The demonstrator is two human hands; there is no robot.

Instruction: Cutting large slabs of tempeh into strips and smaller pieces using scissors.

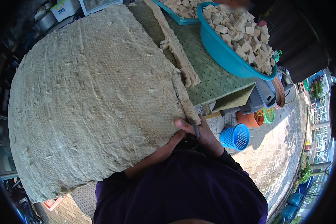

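A large sheet of fibrous mineral-wool-like material [95, 92] spreads across a table in front of me, its near edge against my body. My right hand [203, 131] is closed around a dark curved blade or scissors [194, 127] at the sheet's right edge, where a narrow strip [189, 105] is partly parted from it. My left hand [170, 144] grips the sheet's near edge, its thumb on or near the edge and most fingers hidden beneath. Farther right, a separate long strip [176, 47] of the same material lies on the woven-patterned green tabletop [207, 67].
A turquoise basin [221, 58] heaped with cut chunks [246, 42] stands at the table's far right, beside a blue tray [184, 21] of similar chunks. Below are grey crates [261, 92], an orange pot [247, 119] and a blue plastic basket [235, 137] on paving.
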